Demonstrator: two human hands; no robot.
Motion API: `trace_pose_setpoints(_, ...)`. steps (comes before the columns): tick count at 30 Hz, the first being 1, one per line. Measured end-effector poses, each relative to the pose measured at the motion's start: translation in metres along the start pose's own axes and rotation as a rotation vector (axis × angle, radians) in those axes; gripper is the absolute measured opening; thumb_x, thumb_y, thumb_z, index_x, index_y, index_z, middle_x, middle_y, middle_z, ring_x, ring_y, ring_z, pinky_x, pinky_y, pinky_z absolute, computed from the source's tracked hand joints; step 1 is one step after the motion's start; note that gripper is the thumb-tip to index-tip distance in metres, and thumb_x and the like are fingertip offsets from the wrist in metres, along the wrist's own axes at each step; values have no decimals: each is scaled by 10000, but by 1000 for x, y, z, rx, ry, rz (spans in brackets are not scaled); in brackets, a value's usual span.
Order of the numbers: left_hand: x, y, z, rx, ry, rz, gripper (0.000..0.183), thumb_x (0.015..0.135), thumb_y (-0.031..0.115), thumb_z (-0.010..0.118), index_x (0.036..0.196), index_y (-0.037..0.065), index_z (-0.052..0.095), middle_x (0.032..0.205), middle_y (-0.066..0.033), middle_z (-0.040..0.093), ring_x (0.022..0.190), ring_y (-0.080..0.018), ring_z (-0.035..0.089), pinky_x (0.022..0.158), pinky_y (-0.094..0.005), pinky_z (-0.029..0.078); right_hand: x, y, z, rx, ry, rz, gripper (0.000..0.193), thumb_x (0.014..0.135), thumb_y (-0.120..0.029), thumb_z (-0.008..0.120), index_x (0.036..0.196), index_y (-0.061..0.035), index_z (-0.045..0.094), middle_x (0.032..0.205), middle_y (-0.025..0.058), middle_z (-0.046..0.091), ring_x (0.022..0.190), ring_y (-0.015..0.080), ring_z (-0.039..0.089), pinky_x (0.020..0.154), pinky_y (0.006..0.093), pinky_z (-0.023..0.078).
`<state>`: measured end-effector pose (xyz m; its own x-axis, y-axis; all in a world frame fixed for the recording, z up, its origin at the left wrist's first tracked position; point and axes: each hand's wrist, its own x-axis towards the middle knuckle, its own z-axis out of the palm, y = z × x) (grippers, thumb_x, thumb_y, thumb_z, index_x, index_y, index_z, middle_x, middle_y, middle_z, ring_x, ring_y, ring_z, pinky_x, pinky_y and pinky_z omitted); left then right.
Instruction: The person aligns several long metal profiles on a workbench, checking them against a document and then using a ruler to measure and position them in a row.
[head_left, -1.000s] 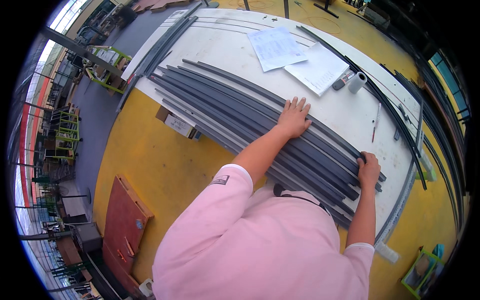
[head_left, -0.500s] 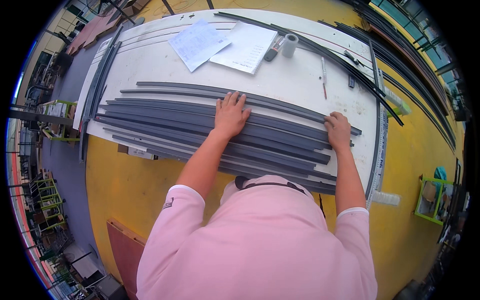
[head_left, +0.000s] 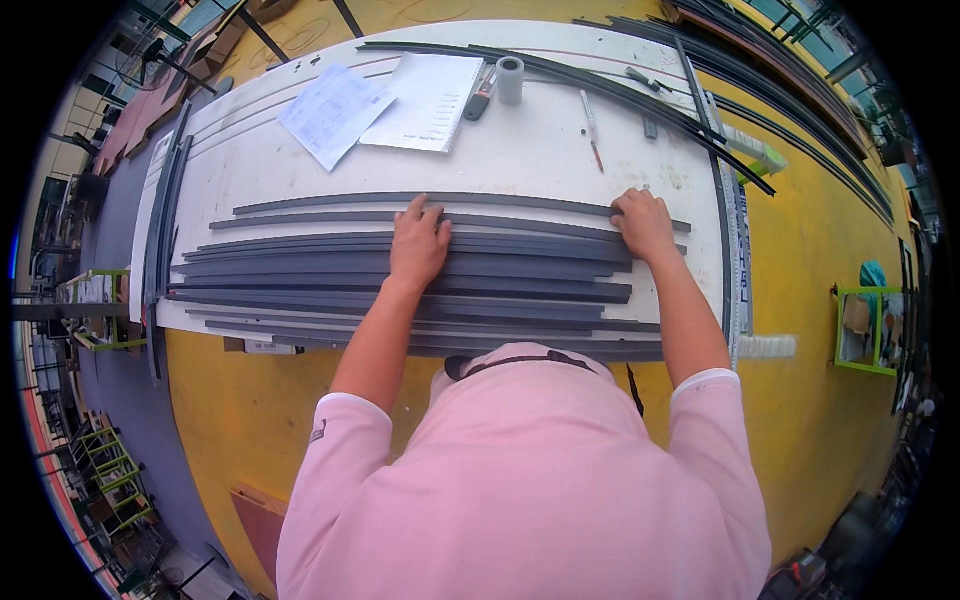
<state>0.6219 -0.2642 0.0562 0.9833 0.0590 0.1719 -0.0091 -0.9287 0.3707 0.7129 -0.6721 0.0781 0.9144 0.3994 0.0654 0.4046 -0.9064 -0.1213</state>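
Several long dark grey profile strips [head_left: 520, 288] lie side by side across the near half of a white table [head_left: 530, 165]. My left hand [head_left: 420, 243] reaches over them near the middle, its bent fingers on the farthest grey strip [head_left: 530, 203]. Toward that strip's right end, my right hand [head_left: 647, 225] has its fingers curled over it, with the thumb on the near side. Below both hands, a second grey strip [head_left: 540, 225] runs beside the farthest one, a narrow gap between them. The undersides of my fingers are hidden.
Across the table's far side lie a printed sheet [head_left: 335, 115], a notebook [head_left: 425, 100], a utility knife [head_left: 480, 97], a roll of clear film [head_left: 510, 80] and a pen [head_left: 591, 130]. Long black strips [head_left: 610, 95] slant across the far right corner. More strips [head_left: 170, 210] lie along the left edge.
My left hand has gone from lying spread on the strips to bent fingers at the farthest one. My right hand has shifted onto that strip too. The whole view has turned slightly.
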Motion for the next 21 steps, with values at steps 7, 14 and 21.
trace_pose_setpoints(7,-11,1,3,-95,120,72,352,960,205,708,1276,50,715,1330,-180,627,1246,-384,579,1100,-529,458,12,-18,-16,59,-161,155,267,913,-122,729,1178,-148,722,1177,40,689,1183,249,617,1003,437,454)
trace_pose_setpoints(14,5,4,-13,55,178,103,370,968,216,686,1313,84,706,1323,-148,634,1271,-346,571,1118,-508,426,-11,7,-5,252,-27,13,346,903,-146,739,1248,-172,750,1175,41,677,1193,264,598,1061,438,430)
trace_pose_setpoints(21,16,-24,-8,108,23,33,350,1026,320,603,1263,98,732,1276,-111,677,1245,-315,604,1163,-536,380,-36,23,3,240,-9,77,308,924,-199,738,1225,-144,763,1234,50,670,1229,277,584,1087,453,409)
